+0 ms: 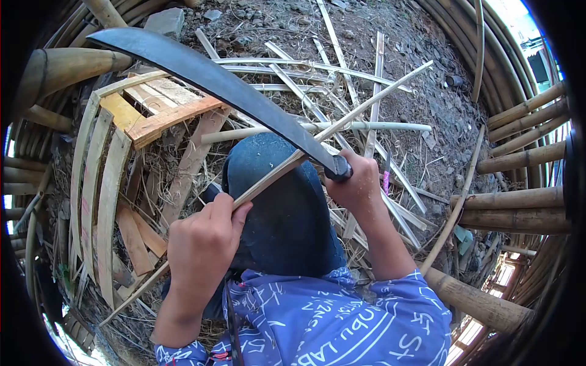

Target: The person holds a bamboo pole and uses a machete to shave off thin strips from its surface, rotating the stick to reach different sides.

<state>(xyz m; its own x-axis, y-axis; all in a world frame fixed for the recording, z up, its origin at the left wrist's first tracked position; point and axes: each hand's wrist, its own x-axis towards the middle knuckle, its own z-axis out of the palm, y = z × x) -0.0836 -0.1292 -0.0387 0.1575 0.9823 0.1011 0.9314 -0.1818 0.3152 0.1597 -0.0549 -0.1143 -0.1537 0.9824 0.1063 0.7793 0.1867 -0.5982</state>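
Head view is showing the bamboo strip (342, 119) running diagonally from the clamping left hand (204, 244) up and away, the right hand (360, 183) gripping the machete (213, 82) crossing it just beside that fist.

Outdoor bamboo-working yard, stacked bamboo poles (525, 160), split strips (342, 73) littering dirt ground (421, 91)

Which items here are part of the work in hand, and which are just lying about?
In use: machete in right hand; bamboo strip in left hand.
Lying about: bamboo poles, loose strips, wooden pallet, stone.
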